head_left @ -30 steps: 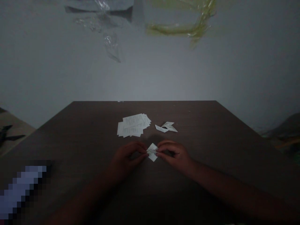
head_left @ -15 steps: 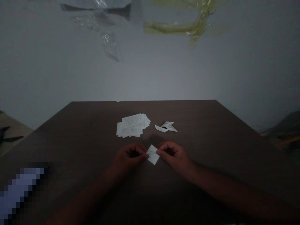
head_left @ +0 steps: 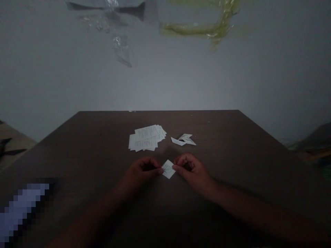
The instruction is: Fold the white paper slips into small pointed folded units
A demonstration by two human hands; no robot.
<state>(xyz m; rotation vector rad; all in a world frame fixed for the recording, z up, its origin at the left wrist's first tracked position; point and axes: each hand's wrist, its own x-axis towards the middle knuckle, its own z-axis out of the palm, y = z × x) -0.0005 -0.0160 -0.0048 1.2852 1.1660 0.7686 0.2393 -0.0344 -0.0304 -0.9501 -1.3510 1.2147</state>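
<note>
At the center of the dark surface [head_left: 219, 137]: small paper square [head_left: 168, 169] held between two hands.
Left hand [head_left: 143, 170] and right hand [head_left: 190, 170] pinch opposite corners of the square, fingers [head_left: 157, 169] narrow and closed on the paper. Stack of printed paper slips [head_left: 147, 138] lies at 11 o'clock from the square; folded paper pieces [head_left: 183, 139] lie at 1 o'clock, apart from the stack.
</note>
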